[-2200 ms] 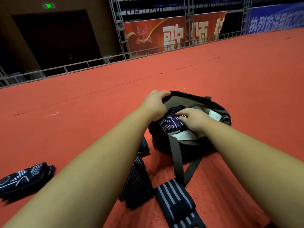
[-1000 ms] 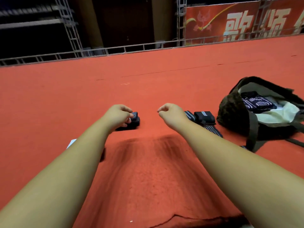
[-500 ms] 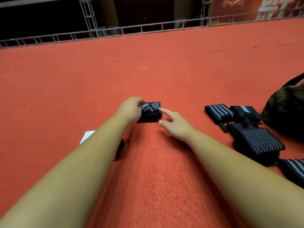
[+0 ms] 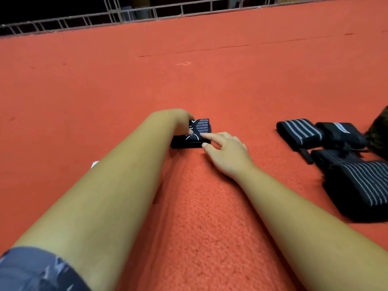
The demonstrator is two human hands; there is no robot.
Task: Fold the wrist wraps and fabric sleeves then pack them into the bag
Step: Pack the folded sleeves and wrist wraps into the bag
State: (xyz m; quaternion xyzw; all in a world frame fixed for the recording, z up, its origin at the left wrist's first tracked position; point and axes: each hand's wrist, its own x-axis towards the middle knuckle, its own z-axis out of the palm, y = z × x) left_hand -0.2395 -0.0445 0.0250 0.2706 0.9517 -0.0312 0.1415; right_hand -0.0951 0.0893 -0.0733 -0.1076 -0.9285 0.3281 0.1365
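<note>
A folded black fabric sleeve point(image 4: 199, 128) with white lines lies on the red carpet in the middle of the view. My left hand point(image 4: 178, 119) grips its left end, fingers curled over the top. My right hand point(image 4: 226, 153) pinches its near right corner, index finger on top and thumb at the front edge. Folded black wrist wraps with grey stripes lie to the right: one point(image 4: 299, 132) nearest my hands, a second point(image 4: 340, 133) beyond it, a large one point(image 4: 361, 185) closer to me. Only a dark edge of the bag point(image 4: 380, 133) shows at the right border.
Red carpet point(image 4: 189, 80) stretches away to a metal railing point(image 4: 147, 13) at the back. A small white object point(image 4: 95, 164) peeks out from under my left forearm. A loose black strap point(image 4: 305, 156) lies between the wraps.
The view swung left from the bag. My left hand took hold of the folded sleeve on the carpet and my right hand came in to pinch its corner.
</note>
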